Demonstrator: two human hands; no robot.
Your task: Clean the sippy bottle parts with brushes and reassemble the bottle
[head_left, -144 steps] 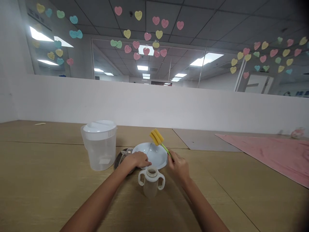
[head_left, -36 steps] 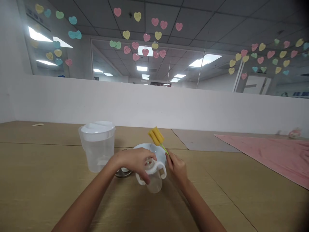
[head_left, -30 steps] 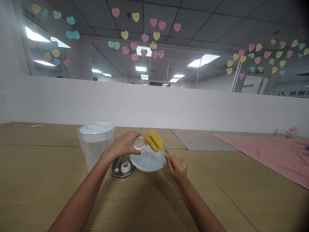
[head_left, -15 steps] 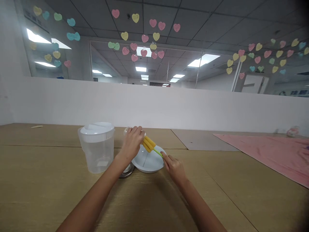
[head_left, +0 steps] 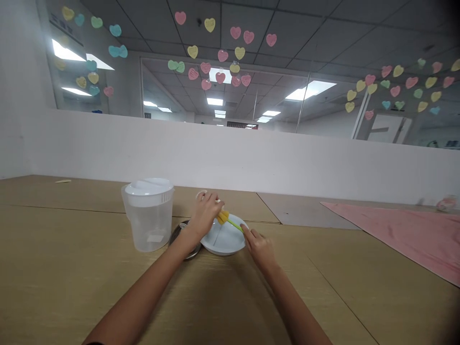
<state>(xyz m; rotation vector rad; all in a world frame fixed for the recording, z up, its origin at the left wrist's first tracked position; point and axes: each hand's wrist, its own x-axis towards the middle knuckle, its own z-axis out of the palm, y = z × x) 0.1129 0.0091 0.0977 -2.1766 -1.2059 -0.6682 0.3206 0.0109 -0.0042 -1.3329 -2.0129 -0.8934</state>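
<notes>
My left hand (head_left: pixel 205 214) is wrapped round a clear glass (head_left: pixel 200 193) tipped on its side, mostly hidden by my fingers. In my right hand (head_left: pixel 260 247) is the thin green handle of a sponge bottle brush (head_left: pixel 223 217). The brush's yellow sponge head enters the mouth of the glass, with only its rear part showing. Both are held over a white bowl (head_left: pixel 223 245) on the table. Left of the bowl, partly behind my left forearm, lies a round metal dish or lid (head_left: pixel 175 235); something on it is hard to make out.
A translucent lidded pitcher (head_left: pixel 149 225) stands left of the bowl. To the right, a pink cloth (head_left: pixel 402 235) covers part of the brown table (head_left: pixel 341 297), with a small clear object (head_left: pixel 446 203) behind it. A white wall (head_left: pixel 251 160) under glass bounds the table's far side.
The yellow sponge head has gone deeper into the glass, so less of it shows. More of the metal dish is visible beside my left forearm. The view has shifted slightly.
</notes>
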